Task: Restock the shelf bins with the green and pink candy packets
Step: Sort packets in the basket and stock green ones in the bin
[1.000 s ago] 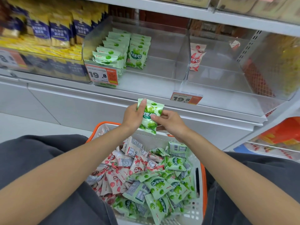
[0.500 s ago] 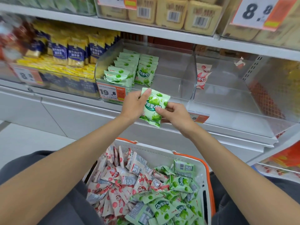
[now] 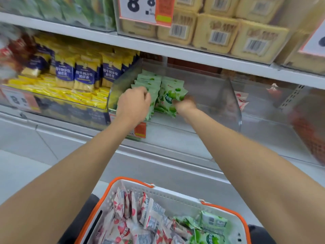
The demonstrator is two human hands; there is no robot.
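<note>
Both hands have moved from in front of the shelf into the clear bin. The right hand pinches a green packet, Chinese print on it, against the standing row. The left hand, curled, presses the neighbouring green row. A tag above reads "8".
</note>
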